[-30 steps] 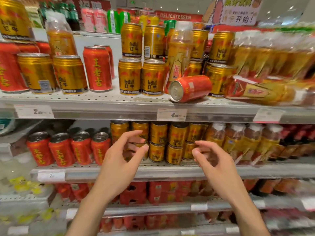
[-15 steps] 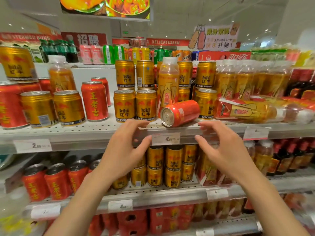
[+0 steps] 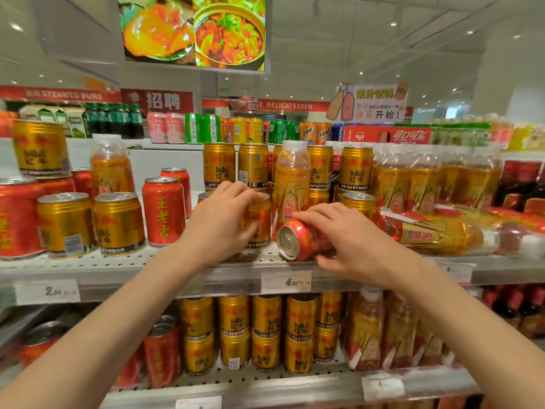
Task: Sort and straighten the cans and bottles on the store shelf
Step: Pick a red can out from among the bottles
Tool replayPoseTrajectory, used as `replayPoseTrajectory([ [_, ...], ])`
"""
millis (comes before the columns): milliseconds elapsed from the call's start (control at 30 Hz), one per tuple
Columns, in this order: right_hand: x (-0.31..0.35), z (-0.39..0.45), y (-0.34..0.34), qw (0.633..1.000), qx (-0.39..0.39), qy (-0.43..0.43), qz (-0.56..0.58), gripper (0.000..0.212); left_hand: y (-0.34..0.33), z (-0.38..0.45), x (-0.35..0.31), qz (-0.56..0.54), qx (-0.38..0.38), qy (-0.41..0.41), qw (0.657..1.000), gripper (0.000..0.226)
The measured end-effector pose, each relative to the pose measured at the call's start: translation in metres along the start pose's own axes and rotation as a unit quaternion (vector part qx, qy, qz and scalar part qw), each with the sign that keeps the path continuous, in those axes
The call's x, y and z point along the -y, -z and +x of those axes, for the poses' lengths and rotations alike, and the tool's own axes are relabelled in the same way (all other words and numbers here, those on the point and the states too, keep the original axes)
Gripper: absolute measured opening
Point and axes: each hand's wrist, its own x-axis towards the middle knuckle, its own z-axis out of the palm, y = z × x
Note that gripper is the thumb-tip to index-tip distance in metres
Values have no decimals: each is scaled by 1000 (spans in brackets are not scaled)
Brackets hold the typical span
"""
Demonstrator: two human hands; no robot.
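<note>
Head view, upper shelf (image 3: 124, 265) of a drinks display: a red can (image 3: 300, 242) lay on its side near the front edge, its silver top facing the camera, in front of an upright amber bottle (image 3: 292, 184) at its 12 o'clock. The right hand (image 3: 356, 246) was curled over the fallen can, fingers across the top of its wall and thumb beneath, grasping it. The left hand (image 3: 222, 221) was wrapped around a standing gold can (image 3: 259, 219) at the red can's 9 o'clock, apparently steadying it. Another bottle (image 3: 433, 231) lay toppled at 3 o'clock. Judged as a sealed can, the object would be fairly heavy, rigid and smooth-walled, prone to rolling; the sound hold is around mid-body, thumb opposing fingers, so it can be tipped upright onto its base. Red cans of like label (image 3: 163, 212) stood at 9 o'clock, a probable destination.
</note>
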Motion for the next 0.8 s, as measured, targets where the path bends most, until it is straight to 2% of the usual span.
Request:
replayPoseTrajectory([
  [200, -13, 5, -3, 999, -48, 20, 2, 76, -3, 2, 4, -30, -13, 6, 999, 42],
  [267, -16, 5, -1, 996, -77, -2, 47, 74, -3, 2, 4, -39, -11, 10, 999, 43],
  [367, -14, 5, -2, 970, -138, -88, 180, 73, -4, 1, 4, -40, -12, 12, 999, 44],
  [433, -9, 4, -9, 949, -167, -137, 229, 74, -3, 1, 2, -39, -12, 13, 999, 44],
  [567, 0, -3, -23, 908, -182, -211, 313, 70, -3, 0, 0, -33, -11, 16, 999, 44],
  [800, 12, -9, -35, 880, -208, -240, 354, 75, -5, -2, -1, -26, -15, 24, 999, 44],
])
